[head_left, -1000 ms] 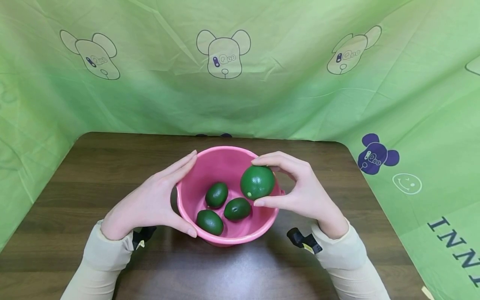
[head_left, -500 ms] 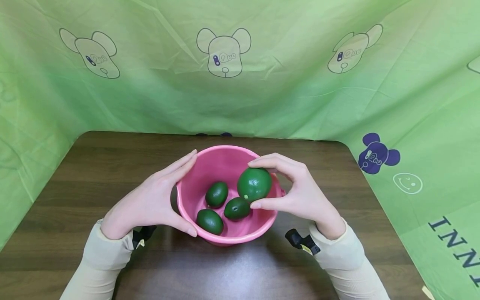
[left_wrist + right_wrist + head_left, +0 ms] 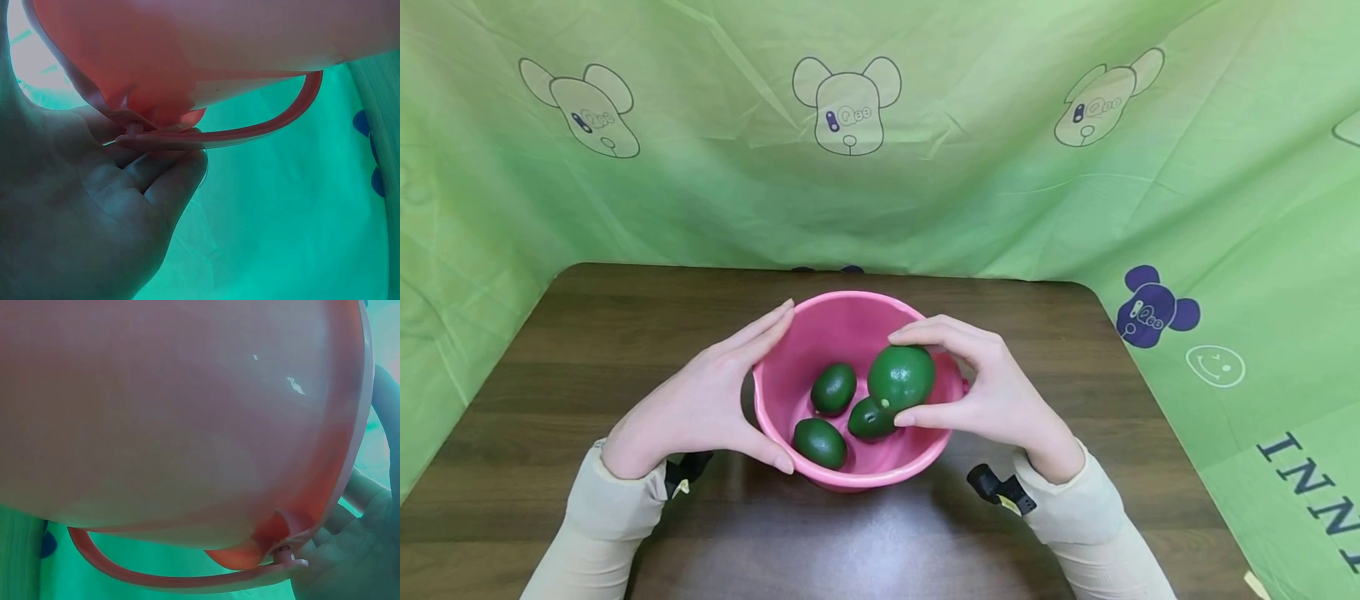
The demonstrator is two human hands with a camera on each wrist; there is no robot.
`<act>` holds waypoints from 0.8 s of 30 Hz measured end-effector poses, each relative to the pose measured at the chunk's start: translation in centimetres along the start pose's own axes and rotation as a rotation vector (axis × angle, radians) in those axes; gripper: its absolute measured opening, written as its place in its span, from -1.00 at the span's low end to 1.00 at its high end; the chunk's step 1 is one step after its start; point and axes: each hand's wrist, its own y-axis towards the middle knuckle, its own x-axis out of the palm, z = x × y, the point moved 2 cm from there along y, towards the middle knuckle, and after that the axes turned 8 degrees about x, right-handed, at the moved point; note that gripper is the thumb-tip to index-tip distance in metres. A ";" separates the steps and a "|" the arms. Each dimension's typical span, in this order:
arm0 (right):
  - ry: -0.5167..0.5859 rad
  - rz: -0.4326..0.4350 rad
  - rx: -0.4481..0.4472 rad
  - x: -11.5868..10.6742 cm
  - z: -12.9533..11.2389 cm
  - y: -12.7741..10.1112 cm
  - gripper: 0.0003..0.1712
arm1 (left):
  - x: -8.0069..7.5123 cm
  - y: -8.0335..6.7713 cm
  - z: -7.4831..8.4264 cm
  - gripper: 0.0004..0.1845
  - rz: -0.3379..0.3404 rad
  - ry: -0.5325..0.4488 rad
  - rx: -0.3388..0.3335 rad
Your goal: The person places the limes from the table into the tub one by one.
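Observation:
A pink bucket (image 3: 850,304) stands on the table. My left hand (image 3: 711,400) holds its left side, thumb at the near rim and fingers at the far rim. In the left wrist view the fingers lie by the joint of the bucket's handle (image 3: 262,130). My right hand (image 3: 992,387) pinches a round green lime (image 3: 901,377) between thumb and fingers, over the right part of the bucket's opening. Inside are three darker oval green fruits (image 3: 820,443), one partly hidden by the lime. The bucket wall (image 3: 175,425) hides the lime in the right wrist view.
The brown wooden table (image 3: 640,317) has a rounded back edge. Behind it and at both sides hangs a green cloth (image 3: 962,200) printed with bear-like heads. Black wrist cameras (image 3: 1000,490) sit at both cuffs.
My right hand has moved left and toward the near side with the lime, further over the bucket, so the lime now overlaps one of the fruits inside. The left hand stays where it was.

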 end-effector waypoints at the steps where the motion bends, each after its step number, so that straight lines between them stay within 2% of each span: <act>1: 0.001 -0.001 -0.002 0.0 0.0 0.0 -0.20 | 0.0 0.0 0.0 0.57 0.000 0.000 0.001; 24: -0.029 -0.025 0.070 0.4 0.7 -0.4 -0.25 | 0.1 0.0 0.0 0.56 0.005 -0.005 0.010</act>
